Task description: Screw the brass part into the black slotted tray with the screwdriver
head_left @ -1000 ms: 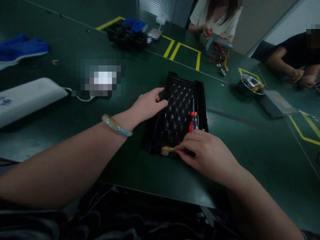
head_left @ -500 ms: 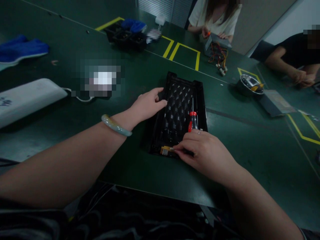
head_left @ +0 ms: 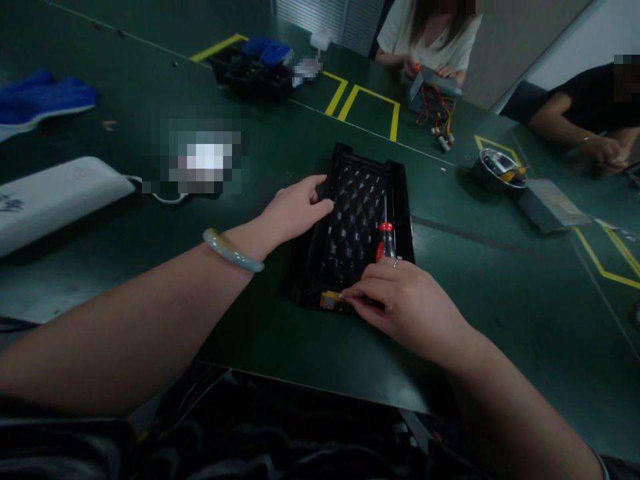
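A black panel (head_left: 345, 230) with a quilted inner face lies on the green bench (head_left: 475, 287), right in front of the person working. At its near end, toward the left corner, sits a small yellow board (head_left: 329, 300).

The right hand (head_left: 395, 300) has thumb and forefinger pinched together at the right end of that board; whether they grip the board or some tiny part on it, I can't tell from where I stand. A red and dark screwdriver (head_left: 385, 230) points away along the panel's right side, its handle running in under the curled fingers, and I can't say if they hold it.

The left hand (head_left: 293, 210) is loosely open at the panel's left rim, thumb and forefinger spread apart. A pale green bangle (head_left: 233, 252) circles that wrist.

Farther left lie a white case (head_left: 65, 197) with dark writing and a blue glove (head_left: 45, 97). Beyond the panel stands a black tray (head_left: 225, 70) with blue cloth on top. Off to the right, a metal bowl (head_left: 485, 179) sits beside a flat grey piece (head_left: 555, 205). Across the bench, a person in a white top handles a grey box (head_left: 433, 83) trailing coloured wires.
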Demonstrator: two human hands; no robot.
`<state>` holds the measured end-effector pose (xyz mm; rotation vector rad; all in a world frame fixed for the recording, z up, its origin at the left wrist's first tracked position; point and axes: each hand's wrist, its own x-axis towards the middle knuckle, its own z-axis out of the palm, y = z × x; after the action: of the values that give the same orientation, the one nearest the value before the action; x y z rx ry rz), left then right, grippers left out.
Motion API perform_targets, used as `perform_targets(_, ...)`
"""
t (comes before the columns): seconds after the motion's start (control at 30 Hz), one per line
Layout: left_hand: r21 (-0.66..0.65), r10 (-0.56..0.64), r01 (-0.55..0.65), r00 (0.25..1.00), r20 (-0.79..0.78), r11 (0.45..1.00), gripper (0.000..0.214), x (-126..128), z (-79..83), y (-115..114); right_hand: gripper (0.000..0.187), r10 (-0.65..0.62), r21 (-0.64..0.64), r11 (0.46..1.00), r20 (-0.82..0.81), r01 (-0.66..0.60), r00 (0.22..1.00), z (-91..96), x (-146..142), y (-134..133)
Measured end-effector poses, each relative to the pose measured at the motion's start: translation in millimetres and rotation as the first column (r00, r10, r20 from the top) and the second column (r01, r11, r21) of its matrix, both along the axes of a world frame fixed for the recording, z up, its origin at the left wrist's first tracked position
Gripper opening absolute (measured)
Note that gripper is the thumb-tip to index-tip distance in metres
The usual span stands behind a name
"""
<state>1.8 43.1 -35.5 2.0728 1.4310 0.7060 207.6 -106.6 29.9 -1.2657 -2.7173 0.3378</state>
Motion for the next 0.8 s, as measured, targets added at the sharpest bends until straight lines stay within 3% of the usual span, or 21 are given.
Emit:
perform_targets(0.43,0.012,-0.003,0.003,1.0,0.004,1.0,0.063,-0.6,-2.0,0.8,0.014,-0.059,-0.052,0.997,-0.013,0.058,0.998,-1.9,-3.5,-1.3)
perform_targets(0.6,0.014,-0.013,0.012,1.0,0.008,1.0,0.063,-0.3,-1.0,0.1,0.015,-0.037,0.017,0.999,0.021,0.037,0.999,-1.6,-2.7,-2.7)
perform_targets(0.8,0.008,-0.005,0.005,1.0,0.003,1.0,0.063,-0.2,-2.0,1.0,0.017,0.013,-0.017,1.0,0.004,-0.013,1.0,-0.3,-1.6,0.7)
